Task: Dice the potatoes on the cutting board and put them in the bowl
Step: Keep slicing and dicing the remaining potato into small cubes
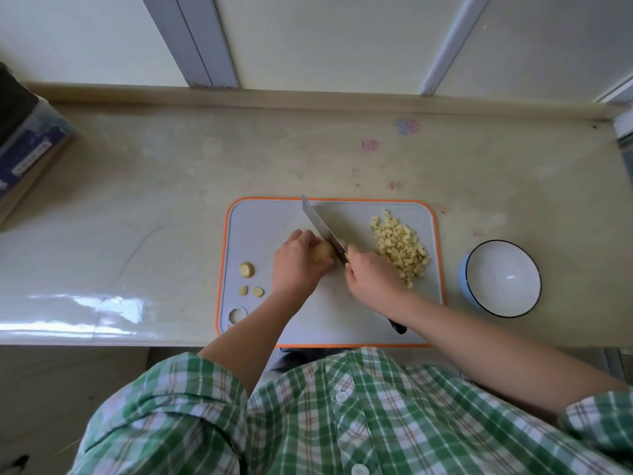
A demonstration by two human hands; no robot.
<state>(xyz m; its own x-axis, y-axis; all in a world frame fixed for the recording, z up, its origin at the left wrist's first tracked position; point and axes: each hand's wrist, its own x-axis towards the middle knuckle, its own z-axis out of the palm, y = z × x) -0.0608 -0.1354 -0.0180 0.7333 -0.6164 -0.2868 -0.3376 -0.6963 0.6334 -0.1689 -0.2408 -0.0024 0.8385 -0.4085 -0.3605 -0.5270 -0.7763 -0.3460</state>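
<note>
**Knife on the potato, mid-board**

My left hand (297, 265) curls over the pale peeled potato (322, 252) at the middle of the grey plastic cutting board with an orange rim (308, 320). My right hand (371, 274) grips the broad steel knife (320, 228), its blade set against the potato; my forearm hides most of the handle.

A heap of small yellow potato cubes (399, 246) lies by the board's right edge, and three trimmed end pieces (246, 269) lie near its left edge. The white, dark-rimmed bowl (503, 279) stands just off the right edge on the glossy beige countertop (171, 200). Pale wall panels (325, 39) rise behind, and a dark blue box (27, 149) sits at the counter's left end.
</note>
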